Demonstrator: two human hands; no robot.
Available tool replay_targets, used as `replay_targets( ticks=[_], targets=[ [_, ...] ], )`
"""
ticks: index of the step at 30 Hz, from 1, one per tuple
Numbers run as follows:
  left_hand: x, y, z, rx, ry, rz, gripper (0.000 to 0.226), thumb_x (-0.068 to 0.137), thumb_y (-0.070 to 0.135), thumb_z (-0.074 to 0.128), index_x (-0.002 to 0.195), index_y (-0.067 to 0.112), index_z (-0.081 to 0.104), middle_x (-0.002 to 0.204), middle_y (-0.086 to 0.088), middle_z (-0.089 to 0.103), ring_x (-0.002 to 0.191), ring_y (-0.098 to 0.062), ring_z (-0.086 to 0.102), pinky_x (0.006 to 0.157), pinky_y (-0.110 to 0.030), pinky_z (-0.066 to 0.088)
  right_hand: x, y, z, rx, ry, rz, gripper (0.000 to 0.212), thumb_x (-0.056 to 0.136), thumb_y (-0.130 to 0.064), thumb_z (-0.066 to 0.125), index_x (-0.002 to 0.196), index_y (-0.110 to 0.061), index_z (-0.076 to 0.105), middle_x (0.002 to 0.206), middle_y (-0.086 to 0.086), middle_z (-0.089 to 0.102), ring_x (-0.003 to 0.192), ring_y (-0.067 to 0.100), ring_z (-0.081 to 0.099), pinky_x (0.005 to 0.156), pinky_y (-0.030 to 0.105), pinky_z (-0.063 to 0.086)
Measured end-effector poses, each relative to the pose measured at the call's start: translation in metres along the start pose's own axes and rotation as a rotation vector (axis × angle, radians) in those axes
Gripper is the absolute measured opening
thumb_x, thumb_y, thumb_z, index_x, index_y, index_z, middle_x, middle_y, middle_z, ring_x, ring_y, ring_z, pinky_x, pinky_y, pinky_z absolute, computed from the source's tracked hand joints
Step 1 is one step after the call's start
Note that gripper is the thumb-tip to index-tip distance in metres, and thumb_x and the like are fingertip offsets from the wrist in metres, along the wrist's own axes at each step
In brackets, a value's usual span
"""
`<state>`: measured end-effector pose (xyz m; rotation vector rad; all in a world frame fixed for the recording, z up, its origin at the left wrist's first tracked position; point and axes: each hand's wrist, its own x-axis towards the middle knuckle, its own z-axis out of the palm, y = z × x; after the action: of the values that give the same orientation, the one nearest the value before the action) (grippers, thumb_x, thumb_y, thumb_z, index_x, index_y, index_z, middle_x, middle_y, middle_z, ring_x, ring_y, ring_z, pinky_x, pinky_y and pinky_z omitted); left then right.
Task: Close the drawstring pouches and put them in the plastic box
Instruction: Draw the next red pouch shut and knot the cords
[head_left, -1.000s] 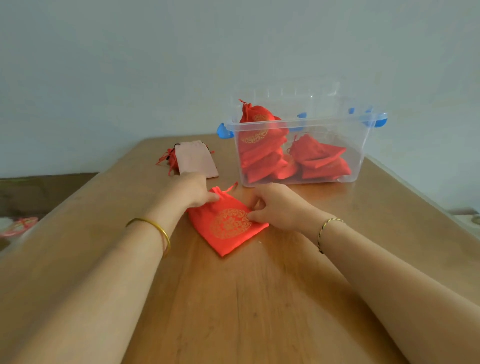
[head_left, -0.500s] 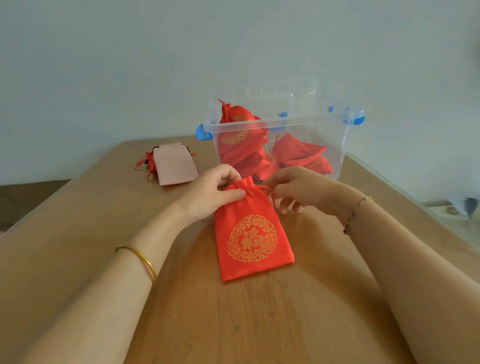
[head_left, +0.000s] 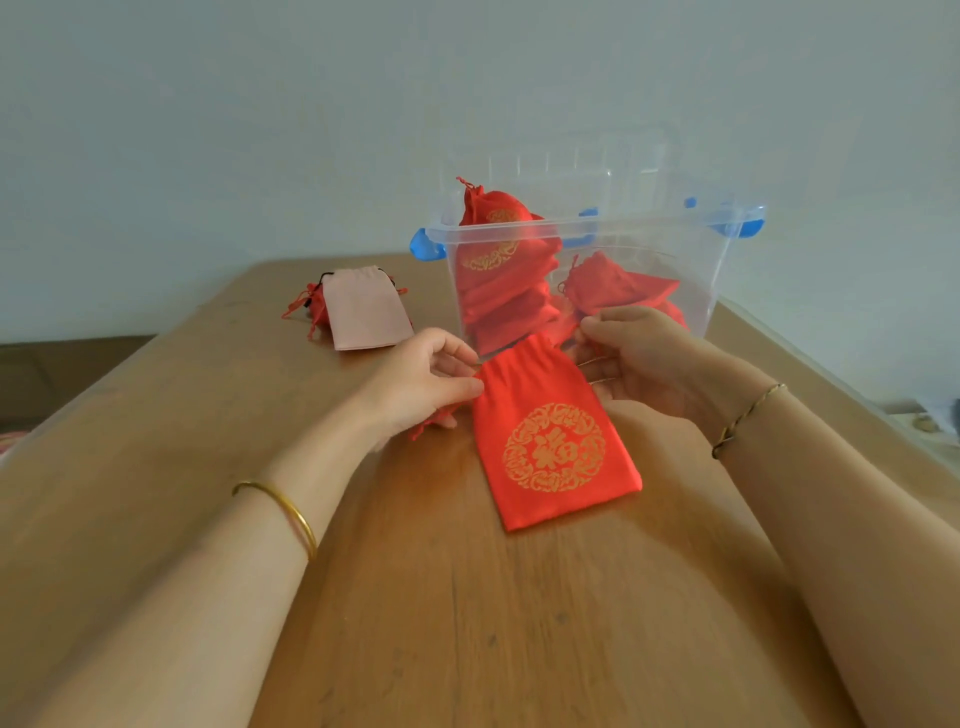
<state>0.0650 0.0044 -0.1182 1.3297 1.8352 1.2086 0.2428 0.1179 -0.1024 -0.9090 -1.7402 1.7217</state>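
Head view: left grip (head_left: 422, 385) pinches red pouch (head_left: 557, 447) mouth, right grip (head_left: 644, 364) pinches its far-right corner. Pouch flat on counter (head_left: 467, 623), near plastic box (head_left: 675, 249).

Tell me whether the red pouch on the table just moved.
Yes. The red pouch shifted right, from the left front corner of the plastic box to before its front.

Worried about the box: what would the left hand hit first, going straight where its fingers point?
The left hand pinches the red pouch's top edge, so that first; beyond, likely the right hand.
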Motion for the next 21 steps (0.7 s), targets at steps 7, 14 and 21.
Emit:
replay_targets(
  ticks=[7, 14, 21],
  targets=[
    [-0.005, 0.003, -0.008, -0.026, -0.064, -0.150, 0.024, 0.082, 0.013, 0.067, 0.104, 0.009, 0.056, 0.086, -0.006, 0.068, 0.064, -0.011, 0.063, 0.047, -0.022, 0.038, 0.001, 0.000, 0.001, 0.081, 0.066, -0.032, 0.026, 0.098, -0.017, 0.040, 0.076, -0.011, 0.052, 0.054, -0.001, 0.059, 0.048, 0.011, 0.056, 0.046, 0.020, 0.048],
    [-0.002, -0.002, -0.012, 0.197, 0.023, -0.054, 0.011, 0.080, 0.005, 0.067, 0.084, 0.015, 0.063, 0.070, -0.004, 0.062, 0.063, -0.014, 0.057, 0.048, -0.022, 0.042, 0.000, -0.001, -0.001, 0.063, 0.051, -0.025, 0.024, 0.095, -0.012, 0.042, 0.075, -0.010, 0.055, 0.051, -0.002, 0.062, 0.044, 0.009, 0.058, 0.045, 0.018, 0.048],
    [0.006, -0.015, -0.015, 0.446, 0.212, 0.049, 0.019, 0.086, 0.008, 0.060, 0.077, 0.024, 0.063, 0.074, 0.007, 0.057, 0.074, -0.018, 0.056, 0.065, -0.030, 0.047, 0.005, 0.006, -0.014, -0.426, 0.298, -0.253, 0.021, 0.089, -0.007, 0.048, 0.070, -0.006, 0.058, 0.061, 0.007, 0.056, 0.047, 0.015, 0.050, 0.043, 0.018, 0.040]
  ],
)
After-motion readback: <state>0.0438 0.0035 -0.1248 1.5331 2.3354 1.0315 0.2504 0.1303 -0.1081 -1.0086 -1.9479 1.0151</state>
